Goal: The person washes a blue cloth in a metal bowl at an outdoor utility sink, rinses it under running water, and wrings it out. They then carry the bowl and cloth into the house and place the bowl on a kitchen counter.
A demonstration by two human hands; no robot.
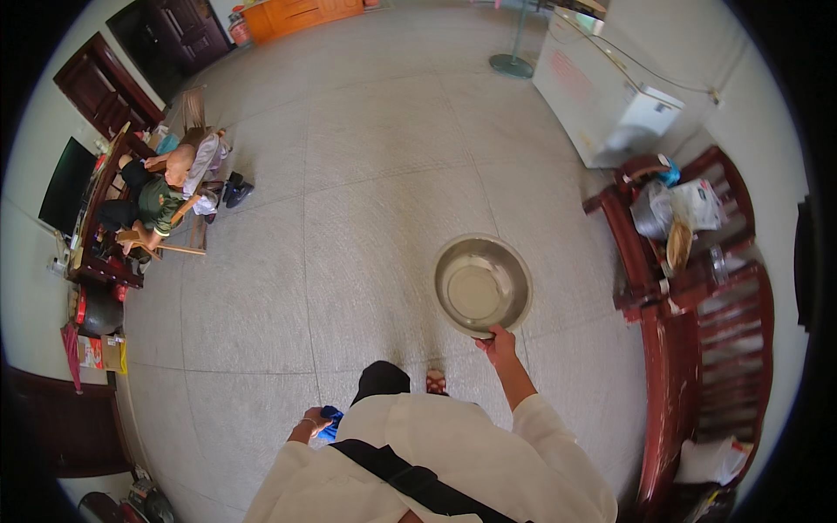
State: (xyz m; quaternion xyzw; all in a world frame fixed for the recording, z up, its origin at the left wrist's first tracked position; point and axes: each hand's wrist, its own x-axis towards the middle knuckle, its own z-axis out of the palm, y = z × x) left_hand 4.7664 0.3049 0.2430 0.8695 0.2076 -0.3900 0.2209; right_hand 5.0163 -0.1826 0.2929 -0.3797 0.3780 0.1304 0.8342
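My right hand [498, 346] grips the near rim of a wide, round metal basin [514, 253], held out ahead of me over the floor. The inside of the basin shows, with nothing visible in it. Down at my left side, my left hand [316, 422] is closed on a bunched blue cloth [331, 420], partly hidden beside my body. One of my feet, in a red patterned shoe [436, 380], shows below the basin.
Wooden bench seats [671, 375] holding bags line the right side, with a white chest freezer [593, 96] beyond. A person [161, 202] sits in a wooden chair at left, near a cabinet and a television [68, 187]. Grey tiled floor [375, 174] lies between. Dark shoes [235, 189] stand near the chair.
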